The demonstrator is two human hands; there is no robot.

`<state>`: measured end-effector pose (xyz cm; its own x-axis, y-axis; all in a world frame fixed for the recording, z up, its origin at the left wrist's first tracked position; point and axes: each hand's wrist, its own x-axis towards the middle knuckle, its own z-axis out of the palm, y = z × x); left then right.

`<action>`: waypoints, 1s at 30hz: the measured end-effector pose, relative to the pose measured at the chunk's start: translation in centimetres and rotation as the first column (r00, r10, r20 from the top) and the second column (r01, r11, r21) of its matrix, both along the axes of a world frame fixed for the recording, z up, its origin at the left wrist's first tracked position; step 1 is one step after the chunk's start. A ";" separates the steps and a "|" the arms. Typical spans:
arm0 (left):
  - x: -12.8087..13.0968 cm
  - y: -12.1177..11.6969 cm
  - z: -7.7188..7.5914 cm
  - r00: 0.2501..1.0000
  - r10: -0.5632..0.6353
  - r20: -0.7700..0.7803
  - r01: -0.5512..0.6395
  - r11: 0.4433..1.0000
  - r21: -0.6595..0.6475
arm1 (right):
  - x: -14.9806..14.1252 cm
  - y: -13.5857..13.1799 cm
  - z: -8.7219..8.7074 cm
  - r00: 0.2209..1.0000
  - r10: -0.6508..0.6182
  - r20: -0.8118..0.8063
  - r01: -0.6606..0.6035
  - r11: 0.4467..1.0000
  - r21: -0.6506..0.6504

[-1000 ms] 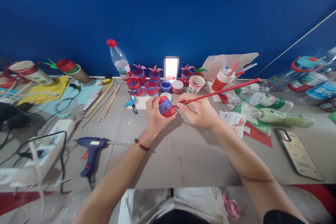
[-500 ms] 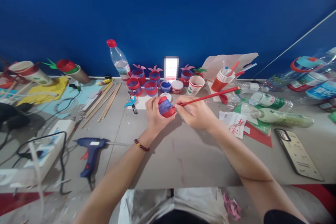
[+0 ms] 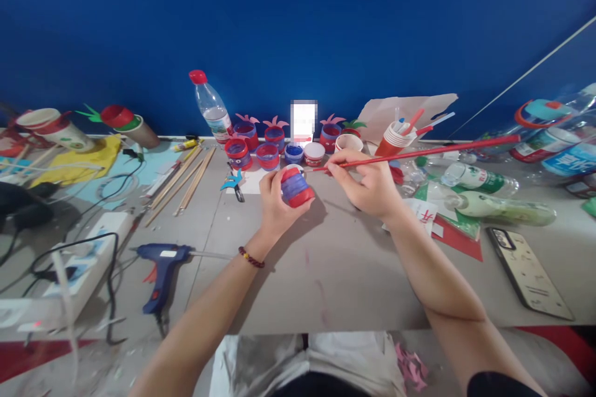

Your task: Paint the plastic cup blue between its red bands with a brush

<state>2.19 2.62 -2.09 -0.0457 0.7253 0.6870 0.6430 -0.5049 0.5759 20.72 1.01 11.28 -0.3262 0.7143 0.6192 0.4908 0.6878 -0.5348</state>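
My left hand [image 3: 278, 201] grips a small cup [image 3: 296, 187] painted red with a blue-purple band, tilted on its side above the table. In my right hand [image 3: 363, 183] is a long red paintbrush [image 3: 428, 152], pinched near its bristle end. The brush's tip points left, close to the far edge of the held cup; whether it touches cannot be told. Just behind stand a jar of blue paint [image 3: 294, 153], a white-rimmed red jar [image 3: 314, 154] and a paper cup [image 3: 349, 142], partly hidden by my right hand. Several red-and-purple painted cups [image 3: 267, 156] stand near them.
A blue glue gun [image 3: 162, 270] lies at left beside a power strip [image 3: 88, 260] with cables. Wooden sticks [image 3: 195, 181] and a capped water bottle [image 3: 212, 105] are farther back. To the right are plastic bottles [image 3: 479, 178], stacked paper cups [image 3: 390, 141] and a phone [image 3: 531, 273].
My right hand has moved right and slightly up, drawing the brush back from the painted band and laying it flatter. The cup has turned a little, showing more of its side.
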 end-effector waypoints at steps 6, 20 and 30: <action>-0.3 0.2 0.3 0.982 -0.086 0.171 0.093 0.995 -0.028 | 1.1 1.1 -0.7 0.998 -0.052 -0.044 0.051 0.998 -0.037; -0.2 -0.1 -0.4 0.860 -0.363 0.358 0.413 0.908 -0.069 | 2.5 3.7 -2.3 0.949 0.296 0.109 -0.196 0.825 -0.531; -0.6 0.0 0.6 0.867 -0.456 0.200 0.478 0.875 -0.077 | 3.2 3.4 -2.2 0.918 0.286 0.274 -0.124 0.864 -0.487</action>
